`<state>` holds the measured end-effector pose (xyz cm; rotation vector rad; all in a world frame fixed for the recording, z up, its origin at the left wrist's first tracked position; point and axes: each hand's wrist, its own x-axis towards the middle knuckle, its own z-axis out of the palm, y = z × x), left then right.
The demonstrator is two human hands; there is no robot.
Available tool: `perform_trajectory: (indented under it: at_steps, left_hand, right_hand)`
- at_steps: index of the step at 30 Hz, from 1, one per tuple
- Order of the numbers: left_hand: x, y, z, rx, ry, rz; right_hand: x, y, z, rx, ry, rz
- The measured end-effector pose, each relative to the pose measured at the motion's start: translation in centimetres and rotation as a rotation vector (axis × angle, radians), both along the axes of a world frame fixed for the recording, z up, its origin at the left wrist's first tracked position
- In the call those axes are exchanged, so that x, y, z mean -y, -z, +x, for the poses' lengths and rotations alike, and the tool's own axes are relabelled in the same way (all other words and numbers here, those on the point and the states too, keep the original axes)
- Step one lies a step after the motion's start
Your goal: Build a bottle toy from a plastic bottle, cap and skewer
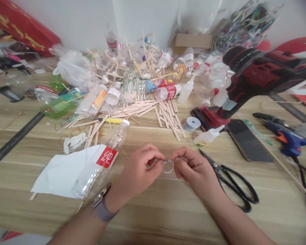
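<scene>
**Small pale ring pinched between two hands above the table**

Nearest are the forearms, the left wrist wearing a watch (103,204) with a greyish-purple strap. Beyond them, the left hand (142,167) and the right hand (191,166) meet fingertip to fingertip, each with thumb and forefinger closed on the upper part of a small ring (168,172). The ring hangs just under the fingertips, above the bare front of the table (165,214). It is thin, round and whitish, seemingly translucent, with an open middle; a small bluish-grey bit shows at its top between the fingers, too blurred to make out.

To the left, a clear plastic bottle (85,180) with a red label and white cap lies on its side against a white sheet (58,172). To the right, black-handled scissors (232,183) lie beside the right hand, near a dark phone (248,141).

Farther off are a small white squeeze bottle (206,137), a spool (192,123) and a red-and-black power drill (265,73) standing on its battery. Past these, flat wooden sticks (168,115) spread out before a heap of plastic bottles, and a cardboard box (193,40) stands near the pale wall (89,23).
</scene>
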<state>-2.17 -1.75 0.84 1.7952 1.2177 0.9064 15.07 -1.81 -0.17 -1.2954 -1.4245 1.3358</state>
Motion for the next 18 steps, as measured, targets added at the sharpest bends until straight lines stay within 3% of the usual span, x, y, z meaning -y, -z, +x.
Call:
perform_trajectory:
  at_steps: [5,18]
  left_hand:
    - [0.1,0.4,-0.1,-0.056,-0.02,0.036]
    - [0.9,0.5,0.5,-0.008,-0.03,-0.107]
  right_hand:
    - [0.2,-0.2,-0.1,0.011,-0.024,0.004]
    - [1.1,-0.3,-1.0,0.002,-0.093,-0.065]
